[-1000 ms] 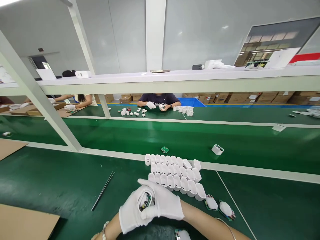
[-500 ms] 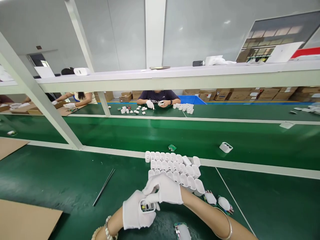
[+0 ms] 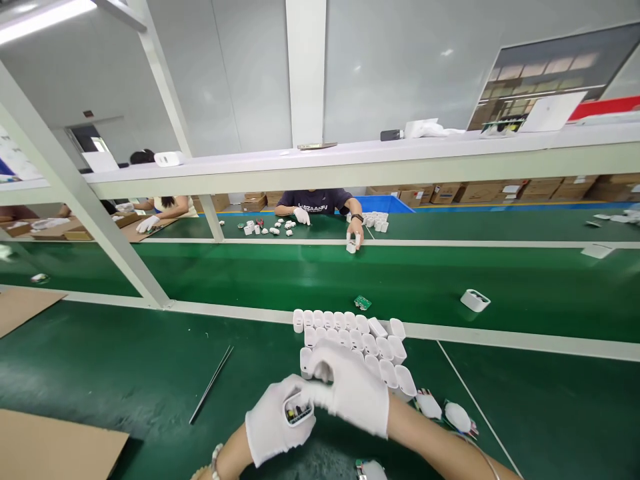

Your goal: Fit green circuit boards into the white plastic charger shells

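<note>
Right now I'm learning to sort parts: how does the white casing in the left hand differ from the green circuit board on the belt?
Colour: the casing is white; the circuit board is green.
Shape: the casing is a rounded, open-ended shell with parts visible inside; the circuit board looks flat.
Place: the left hand grips the casing; the circuit board lies on the belt.
Both look small enough for one hand.

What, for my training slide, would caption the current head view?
Gloved left hand holding a white housing with electronics inside, right hand alongside, rows of housings beyond.
</note>
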`<state>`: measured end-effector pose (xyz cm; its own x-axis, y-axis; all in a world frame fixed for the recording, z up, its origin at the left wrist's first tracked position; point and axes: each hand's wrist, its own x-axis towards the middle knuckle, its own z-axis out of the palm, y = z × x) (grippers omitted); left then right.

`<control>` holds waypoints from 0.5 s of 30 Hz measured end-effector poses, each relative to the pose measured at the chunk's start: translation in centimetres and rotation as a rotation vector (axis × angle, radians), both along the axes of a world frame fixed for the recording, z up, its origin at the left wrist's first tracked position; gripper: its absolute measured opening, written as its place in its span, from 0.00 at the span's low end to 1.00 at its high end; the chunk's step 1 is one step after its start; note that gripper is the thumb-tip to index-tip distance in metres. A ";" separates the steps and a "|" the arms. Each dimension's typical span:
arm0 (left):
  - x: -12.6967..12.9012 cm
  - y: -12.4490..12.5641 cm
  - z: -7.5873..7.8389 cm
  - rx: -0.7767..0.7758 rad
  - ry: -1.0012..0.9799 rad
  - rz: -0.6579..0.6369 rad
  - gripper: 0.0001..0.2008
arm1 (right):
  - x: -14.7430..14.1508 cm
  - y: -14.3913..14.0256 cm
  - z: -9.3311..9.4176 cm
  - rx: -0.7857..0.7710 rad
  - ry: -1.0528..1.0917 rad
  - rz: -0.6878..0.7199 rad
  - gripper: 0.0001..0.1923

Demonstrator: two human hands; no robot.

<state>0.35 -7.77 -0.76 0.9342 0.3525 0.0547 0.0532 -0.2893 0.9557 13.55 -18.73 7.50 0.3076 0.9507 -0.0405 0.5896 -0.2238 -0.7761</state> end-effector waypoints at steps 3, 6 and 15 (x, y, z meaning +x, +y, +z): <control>0.1 -0.4 -0.5 0.016 -0.014 0.063 0.18 | -1.1 0.0 -0.5 -0.162 -0.155 -0.034 0.22; 0.2 -0.3 -1.1 0.080 0.007 0.288 0.13 | -0.8 0.2 -1.1 -0.139 -0.025 -0.125 0.17; -0.1 1.2 -1.3 0.326 -0.077 0.167 0.24 | 2.1 0.0 -2.7 -0.107 0.654 0.160 0.30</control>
